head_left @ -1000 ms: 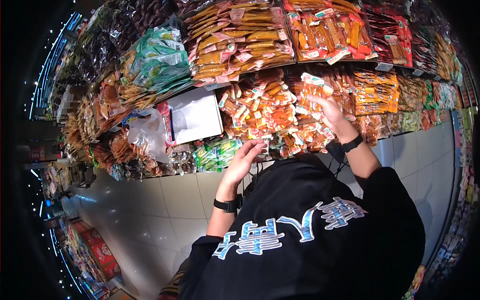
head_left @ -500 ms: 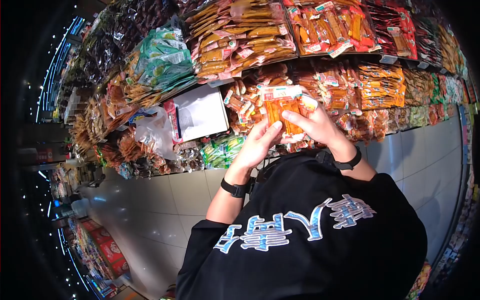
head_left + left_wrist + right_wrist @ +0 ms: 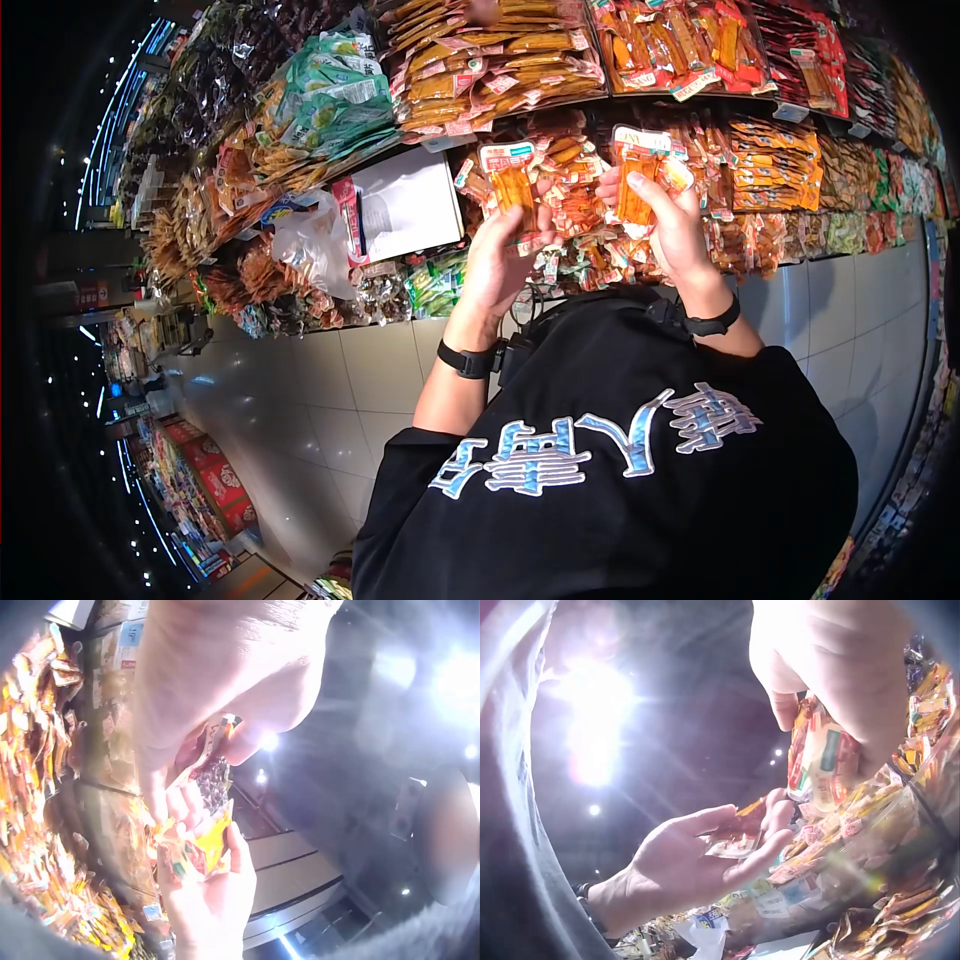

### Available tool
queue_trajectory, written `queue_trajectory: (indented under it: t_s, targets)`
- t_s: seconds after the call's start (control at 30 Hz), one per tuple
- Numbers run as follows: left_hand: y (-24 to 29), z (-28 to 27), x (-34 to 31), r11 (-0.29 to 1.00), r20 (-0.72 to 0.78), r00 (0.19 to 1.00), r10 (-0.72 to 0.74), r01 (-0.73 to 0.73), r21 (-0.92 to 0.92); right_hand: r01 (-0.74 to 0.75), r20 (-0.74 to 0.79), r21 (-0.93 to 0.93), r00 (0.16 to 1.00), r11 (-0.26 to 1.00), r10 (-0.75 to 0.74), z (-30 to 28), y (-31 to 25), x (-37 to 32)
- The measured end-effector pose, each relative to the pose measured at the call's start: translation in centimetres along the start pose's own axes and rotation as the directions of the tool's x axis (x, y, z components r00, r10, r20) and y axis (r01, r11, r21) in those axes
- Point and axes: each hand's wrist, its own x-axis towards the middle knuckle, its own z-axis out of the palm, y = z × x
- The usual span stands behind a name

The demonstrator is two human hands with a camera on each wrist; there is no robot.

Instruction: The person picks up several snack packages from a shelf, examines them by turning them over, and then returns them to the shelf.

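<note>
In the head view my left hand [image 3: 500,255] pinches a small clear snack packet [image 3: 514,190] under its thumb; an orange-brown strip shows inside and the label is at the top. Opposite it, my right hand [image 3: 675,230] grips similar snack packets [image 3: 637,195], thumb across the front, with a second label edge beside the first. Both hands are raised over the shelf, apart from each other. From the right wrist, red, white and green labels [image 3: 829,761] show below my right fingers, and the left hand's packet [image 3: 739,836] lies between thumb and fingers.
Loose packets [image 3: 570,205] of the same look fill the bin behind the hands. A white sheet [image 3: 405,205] with a pen lies left of them, next to a clear plastic bag [image 3: 312,255]. Green packets [image 3: 335,90] and stacked yellow-brown packets [image 3: 490,70] stand on the upper shelf.
My right hand has brought packets from the bin to my left hand. The hands have since drawn apart, each now holding packets, the left one moving left and the right one right.
</note>
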Motion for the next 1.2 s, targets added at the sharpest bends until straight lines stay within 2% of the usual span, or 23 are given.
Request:
queue_trajectory:
  t_s: [0.07, 0.23, 0.4, 0.47, 0.5, 0.57, 0.67, 0.73, 0.83, 1.0, 1.2]
  targets:
    - [0.8, -0.3, -0.3, 0.983, 0.059, 0.998, -0.018, 0.029, -0.181, -0.034, 0.022, 0.005, 0.999, 0.999, 0.034, -0.4, 0.0, -0.2]
    - [1.1, -1.1, -0.3, 0.968, 0.091, 0.993, -0.073, 0.092, -0.234, -0.152, 0.064, 0.109, 0.987, 0.982, 0.145, -1.6, 1.2, -0.4]
    - [0.6, -1.8, -0.3, 0.998, 0.009, 0.999, -0.044, 0.045, -0.045, -0.294, 0.119, 0.238, 0.955, 0.926, 0.273, -1.8, 1.7, -0.8]
    - [0.8, -1.4, -0.4, 0.995, -0.031, 0.998, -0.056, 0.058, 0.081, -0.289, 0.124, 0.202, 0.955, 0.936, 0.268, -1.4, 1.7, -0.9]
    - [1.1, -0.7, -0.4, 0.994, -0.053, 0.993, -0.107, 0.107, 0.002, -0.285, 0.126, 0.183, 0.956, 0.941, 0.265, -1.1, 1.6, -0.9]
    - [0.8, -1.1, -0.3, 0.993, -0.034, 0.995, -0.089, 0.091, 0.069, -0.233, 0.161, 0.160, 0.965, 0.959, 0.208, -0.8, 1.6, -1.0]
    - [1.1, -0.4, -0.5, 0.986, -0.010, 0.997, -0.078, 0.079, 0.146, -0.241, 0.146, 0.130, 0.964, 0.962, 0.222, -0.5, 1.9, -1.3]
    - [0.9, -0.1, -0.4, 0.978, -0.018, 0.999, -0.051, 0.053, 0.202, -0.194, 0.163, 0.120, 0.971, 0.974, 0.173, -0.3, 2.0, -1.3]
    - [1.1, 0.7, -0.5, 0.992, -0.047, 0.995, -0.092, 0.096, 0.086, -0.160, 0.178, 0.082, 0.973, 0.984, 0.144, -0.3, 2.2, -1.1]
    - [1.1, 0.5, -0.4, 0.991, -0.071, 0.991, -0.116, 0.120, 0.067, -0.147, 0.158, 0.071, 0.978, 0.987, 0.135, 0.1, 2.1, -0.9]
    - [0.7, 0.4, -0.3, 0.986, -0.095, 0.986, -0.136, 0.144, 0.083, -0.202, 0.131, 0.157, 0.974, 0.967, 0.182, 0.0, 2.1, -1.0]
